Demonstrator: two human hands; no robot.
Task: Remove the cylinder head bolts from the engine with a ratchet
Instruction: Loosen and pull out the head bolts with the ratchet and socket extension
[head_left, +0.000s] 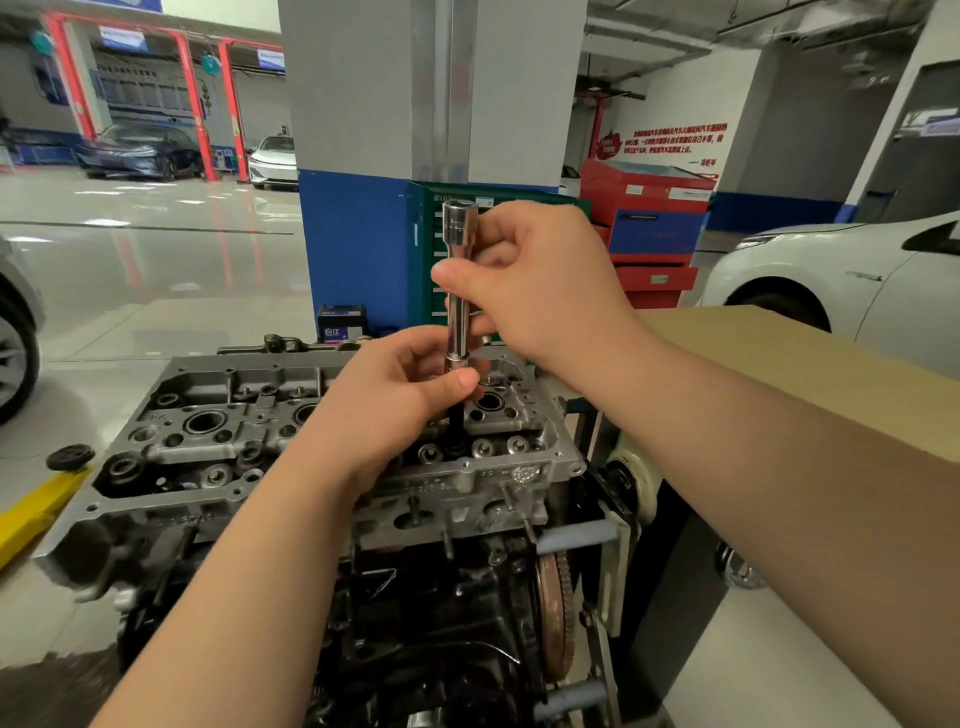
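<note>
A chrome extension bar with a socket end on top stands upright over the right part of the cylinder head. My right hand grips its upper half. My left hand pinches its lower end, where a dark bolt shank hangs down into a hole in the head. The engine sits on a stand below. No ratchet handle shows.
A white car stands at the right behind a brown cardboard sheet. A green tool cabinet and a red tool cart stand by the pillar. A yellow lift arm is at the left.
</note>
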